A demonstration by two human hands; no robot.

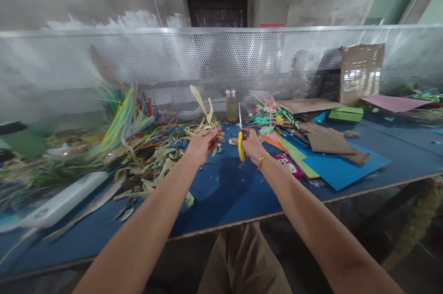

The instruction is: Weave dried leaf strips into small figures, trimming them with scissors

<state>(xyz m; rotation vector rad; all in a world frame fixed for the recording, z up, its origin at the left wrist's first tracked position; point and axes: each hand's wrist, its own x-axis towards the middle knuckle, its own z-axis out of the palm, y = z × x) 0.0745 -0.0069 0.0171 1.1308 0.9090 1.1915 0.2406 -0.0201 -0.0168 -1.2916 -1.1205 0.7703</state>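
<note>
My left hand [206, 141] is closed in a pinch above the blue table. A pale, dried leaf strip [198, 98] rises from its fingers with its tip curling upward. Yellow-handled scissors [241, 147] are gripped in my right hand [252, 143], blades pointing up and away from me. A gap separates the two hands, and the blades do not touch the strip. Beneath and left of my left hand lies a loose heap of similar dried strips [162, 171]. Small pale scraps lie between the hands.
Behind stands a perforated metal screen [194, 58], with a glass bottle [231, 107] before it. Coloured pipe cleaners [124, 118] and a white power strip [65, 199] lie left. Rightward are blue paper sheets [341, 171], cardboard pieces [328, 139] and a pink object [288, 165].
</note>
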